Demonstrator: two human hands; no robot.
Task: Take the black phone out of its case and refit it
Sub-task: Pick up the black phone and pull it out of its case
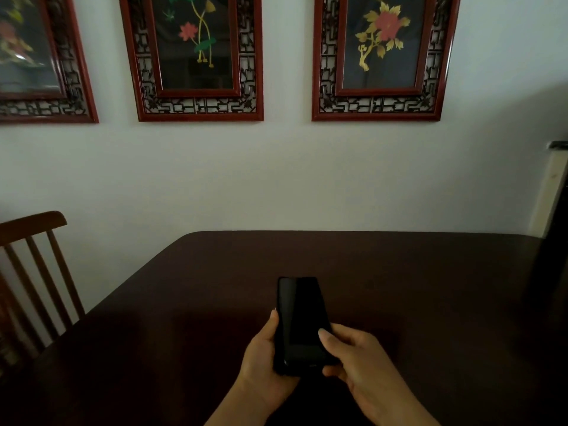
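A black phone (302,315) with a dark screen is held screen-up above the near part of the dark wooden table (399,272). My left hand (262,361) cups its lower left edge, thumb along the side. From the right, my right hand (359,361) grips the lower right edge, its thumb lying on the screen. In this dim light I cannot tell the case apart from the phone; both look black.
A wooden chair (33,272) stands at the table's left side. A dark tall object (547,287) sits at the table's right edge. The white wall behind carries three red-framed flower pictures (196,56).
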